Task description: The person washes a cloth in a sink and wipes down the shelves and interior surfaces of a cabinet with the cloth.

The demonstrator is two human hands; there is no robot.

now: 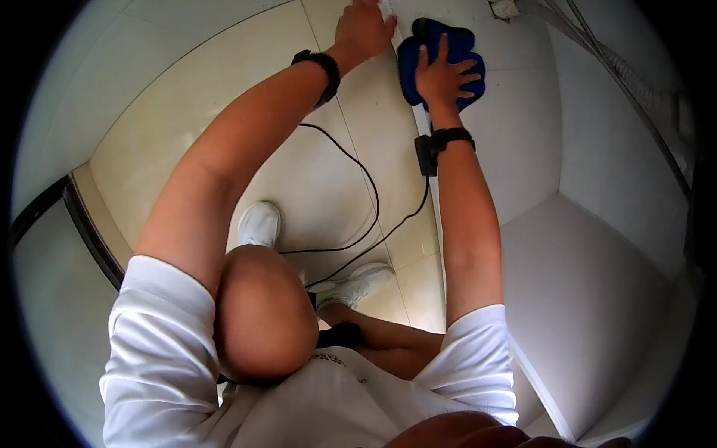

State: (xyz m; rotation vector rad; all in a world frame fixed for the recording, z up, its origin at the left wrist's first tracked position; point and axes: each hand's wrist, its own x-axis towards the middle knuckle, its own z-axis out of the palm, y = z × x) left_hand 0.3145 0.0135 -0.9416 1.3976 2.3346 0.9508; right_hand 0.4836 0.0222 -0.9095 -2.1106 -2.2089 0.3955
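Note:
My right hand [446, 77] lies flat with its fingers spread on a blue cloth [410, 63] with dark edges. The cloth is bunched on the pale surface inside a low cabinet, next to its front edge. My left hand [364, 31] is at the top of the view, left of the cloth and near the cabinet's edge. Part of its fingers is cut off by the frame; those that show are apart, and I see nothing held in them. Each wrist wears a black band, the right one with a small black box [426, 155] on it.
A pale cabinet floor [515, 142] and side walls lie to the right, with a grey hose [635, 93] and pipes at the upper right. Black cables [373, 187] loop over the cream tiled floor [299, 172] between my arms. My bent knee and white shoes [260, 222] are below.

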